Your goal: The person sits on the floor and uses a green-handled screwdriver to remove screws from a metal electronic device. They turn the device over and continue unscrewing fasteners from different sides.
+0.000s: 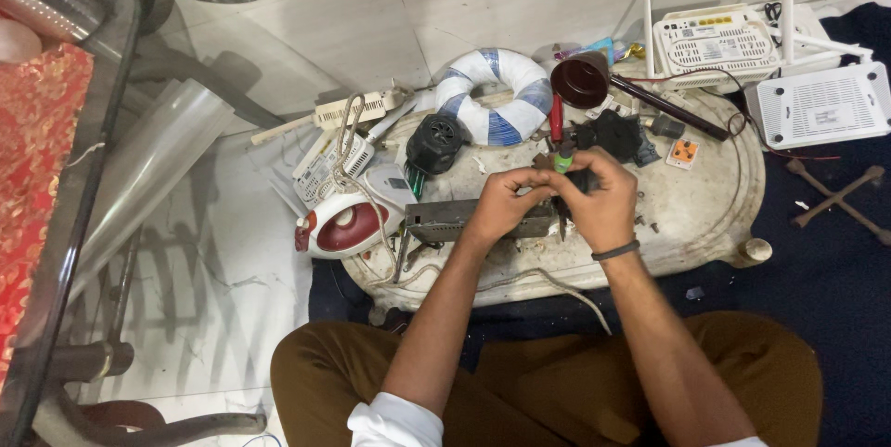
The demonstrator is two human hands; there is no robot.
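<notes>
Both hands meet near the front edge of the round stone slab (pixel 705 215): left hand (pixel 501 203) and right hand (pixel 599 198) pinch a green-handled tool (pixel 562 162) (tip hidden) over a grey metal box (pixel 445 220).

We are seeing both hands, left hand (pixel 501 204) and right hand (pixel 601 198), crowding the middle of the round tabletop (pixel 715 210). The clothes iron (pixel 345 224) and grey metal box (pixel 455 220) are blocking the left side; the blue-white ring (pixel 497 94) and brown cup (pixel 580 78) are closing off the far edge. Bare room is lying right of the right hand.
</notes>
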